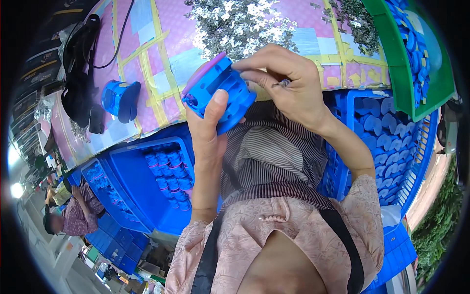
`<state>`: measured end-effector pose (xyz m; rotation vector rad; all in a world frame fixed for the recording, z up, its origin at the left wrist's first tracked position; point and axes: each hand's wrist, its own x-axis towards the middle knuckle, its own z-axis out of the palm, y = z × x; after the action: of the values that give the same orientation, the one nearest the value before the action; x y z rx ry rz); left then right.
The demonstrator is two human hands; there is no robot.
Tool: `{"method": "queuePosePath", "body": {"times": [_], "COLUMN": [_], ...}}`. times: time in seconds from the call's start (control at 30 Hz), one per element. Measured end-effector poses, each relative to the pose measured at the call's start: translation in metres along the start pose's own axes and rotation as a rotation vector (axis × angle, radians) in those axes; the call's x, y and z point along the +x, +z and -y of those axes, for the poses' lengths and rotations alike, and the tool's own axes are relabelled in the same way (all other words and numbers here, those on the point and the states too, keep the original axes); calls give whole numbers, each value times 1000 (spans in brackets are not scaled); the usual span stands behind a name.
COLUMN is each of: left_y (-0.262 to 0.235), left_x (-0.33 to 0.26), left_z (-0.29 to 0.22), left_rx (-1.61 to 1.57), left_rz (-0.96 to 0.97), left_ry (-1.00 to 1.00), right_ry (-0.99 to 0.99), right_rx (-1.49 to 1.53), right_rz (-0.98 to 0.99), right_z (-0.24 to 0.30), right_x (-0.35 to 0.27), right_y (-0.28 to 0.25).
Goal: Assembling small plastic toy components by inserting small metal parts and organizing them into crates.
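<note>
My left hand (208, 127) grips a round blue plastic housing (220, 90) from below and the left, thumb along its near side. A purple disc (205, 73) lies on the housing's upper left face, and the part is tilted. My right hand (296, 83) has its thumb and forefinger pinched against the housing's right side; what lies between those fingertips is hidden. A small metal piece (284, 83) sticks out from its curled fingers. Beyond the hands, a heap of small silvery metal clips (240, 24) is spread on the table.
Another blue part (120, 100) sits on the taped pink table (178, 90), near a black strap-like object (78, 78). A darker metal heap (360, 24) and green tray (401, 63) are at right. Blue crates (416, 166) and bins (127, 166) hold parts. A person (78, 206) is far left.
</note>
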<state>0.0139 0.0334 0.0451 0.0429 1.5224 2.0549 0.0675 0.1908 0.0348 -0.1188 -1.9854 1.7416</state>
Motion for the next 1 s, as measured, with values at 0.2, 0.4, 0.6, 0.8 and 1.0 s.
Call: {"method": "queuePosePath", "body": {"times": [0.2, 0.4, 0.6, 0.8, 1.0], "left_y": [-7, -11, -24, -148, -241], "left_x": [0, 5, -8, 42, 65], "left_z": [4, -5, -12, -61, -65], "left_rx": [24, 64, -52, 948, 580], "left_rz": [3, 130, 189, -1183, -775], "left_ry": [0, 99, 97, 685, 178], "right_ry": [-134, 303, 556, 670, 828], "right_rx": [-178, 261, 254, 274, 123], "right_rz": [94, 58, 526, 259, 245], "right_z": [-4, 5, 21, 13, -16], "right_x": [4, 5, 16, 2, -14], "right_y": [-6, 1, -11, -3, -4]}}
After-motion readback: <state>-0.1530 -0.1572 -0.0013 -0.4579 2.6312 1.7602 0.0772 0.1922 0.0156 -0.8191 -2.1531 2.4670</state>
